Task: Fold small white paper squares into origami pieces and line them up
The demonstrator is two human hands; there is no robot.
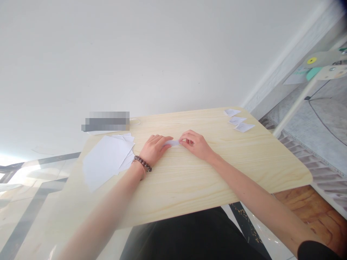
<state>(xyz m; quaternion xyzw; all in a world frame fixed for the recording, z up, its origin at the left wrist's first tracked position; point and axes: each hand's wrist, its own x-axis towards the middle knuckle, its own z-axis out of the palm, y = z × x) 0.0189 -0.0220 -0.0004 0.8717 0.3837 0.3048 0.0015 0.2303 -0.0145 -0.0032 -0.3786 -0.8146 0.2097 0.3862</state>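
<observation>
A narrow piece of folded white paper (172,143) lies between my two hands over the middle of the table. My left hand (155,147) grips its left end, thumb and fingers closed on it, with a beaded bracelet at the wrist. At the paper's right end, my right hand (195,143) pinches it between thumb and fingertips. Part of the paper is hidden under the fingers, so its full shape cannot be made out.
Loose white sheets (105,159) are spread at the table's left. Several small folded papers (244,127) stand in a row at the far right corner of the wooden table (217,180). A blurred-out object (107,121) sits at the back left, against the wall (162,54).
</observation>
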